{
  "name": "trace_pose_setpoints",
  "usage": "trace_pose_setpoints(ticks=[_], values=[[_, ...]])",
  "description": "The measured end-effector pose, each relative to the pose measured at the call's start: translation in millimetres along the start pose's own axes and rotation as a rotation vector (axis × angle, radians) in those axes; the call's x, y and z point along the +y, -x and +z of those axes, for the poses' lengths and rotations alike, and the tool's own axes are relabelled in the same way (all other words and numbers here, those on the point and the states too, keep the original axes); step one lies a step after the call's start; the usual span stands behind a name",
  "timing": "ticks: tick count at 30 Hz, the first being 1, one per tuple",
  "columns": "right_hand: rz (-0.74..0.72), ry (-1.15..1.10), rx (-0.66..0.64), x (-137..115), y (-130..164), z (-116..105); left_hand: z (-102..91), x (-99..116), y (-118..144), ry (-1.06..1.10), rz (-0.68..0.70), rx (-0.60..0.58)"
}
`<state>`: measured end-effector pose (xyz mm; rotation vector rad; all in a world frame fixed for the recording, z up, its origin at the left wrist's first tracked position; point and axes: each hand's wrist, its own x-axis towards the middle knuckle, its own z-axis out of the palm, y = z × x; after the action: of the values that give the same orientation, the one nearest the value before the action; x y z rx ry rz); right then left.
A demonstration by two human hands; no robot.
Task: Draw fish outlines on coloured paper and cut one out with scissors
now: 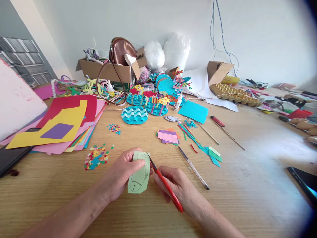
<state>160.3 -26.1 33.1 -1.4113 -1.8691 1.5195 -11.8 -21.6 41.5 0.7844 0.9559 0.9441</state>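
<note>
My left hand (123, 170) pinches a small piece of light green paper (138, 180) with the thumb on top. A fish is drawn on this paper in dark line, its head toward me. My right hand (174, 181) grips red-handled scissors (168, 190); their blade tips lie at the upper right edge of the green paper. How far the blades are apart I cannot tell. Just beyond the hands lies a small stack of coloured paper pieces (168, 136), a pink one with a drawn outline on top. A clear pen (194, 168) rests to the right of my right hand.
At left are coloured sheets (58, 130) and loose paper dots (96, 157). Blue wavy paper discs (134, 115), a glue bottle (177, 101) and a blue sheet (193, 111) stand farther back. A cutter (217, 121), sticks and a phone (303, 183) lie at right.
</note>
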Motion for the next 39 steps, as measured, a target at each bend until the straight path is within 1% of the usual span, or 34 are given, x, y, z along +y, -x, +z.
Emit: trace_pose_setpoints(ticks=[10, 16, 21, 25, 29, 31, 34, 35, 37, 39], values=[[-0.008, 0.051, -0.015, 0, 0, 0, -0.9, -2, -3, 0.025, -0.002, 0.001], [-0.013, 0.064, -0.015, 0, 0, 2, -1.0, -2, -3, 0.032, -0.045, 0.023], [0.0, 0.032, -0.018, 2, -2, 2, -3.5, -3, -3, -0.011, -0.078, 0.028], [0.045, -0.008, -0.017, -1, -1, -3, -9.5, -2, -5, -0.09, -0.102, 0.023], [0.09, -0.127, -0.018, -3, 1, -10, -13.4, 1, -5, -0.267, -0.057, -0.025], [0.049, -0.212, 0.047, -3, 0, -12, -13.4, 3, -4, -0.386, -0.041, -0.051], [-0.089, -0.335, 0.193, -3, -3, -12, -12.5, 1, -5, -0.501, -0.083, -0.123], [-0.115, -0.362, 0.217, -3, -4, -11, -12.2, 0, -6, -0.529, -0.095, -0.153], [-0.113, -0.37, 0.197, -5, -6, -8, -11.9, -4, -7, -0.595, -0.106, -0.201], [-0.097, -0.39, 0.144, -7, -7, -6, -11.5, -6, -7, -0.671, -0.115, -0.224]])
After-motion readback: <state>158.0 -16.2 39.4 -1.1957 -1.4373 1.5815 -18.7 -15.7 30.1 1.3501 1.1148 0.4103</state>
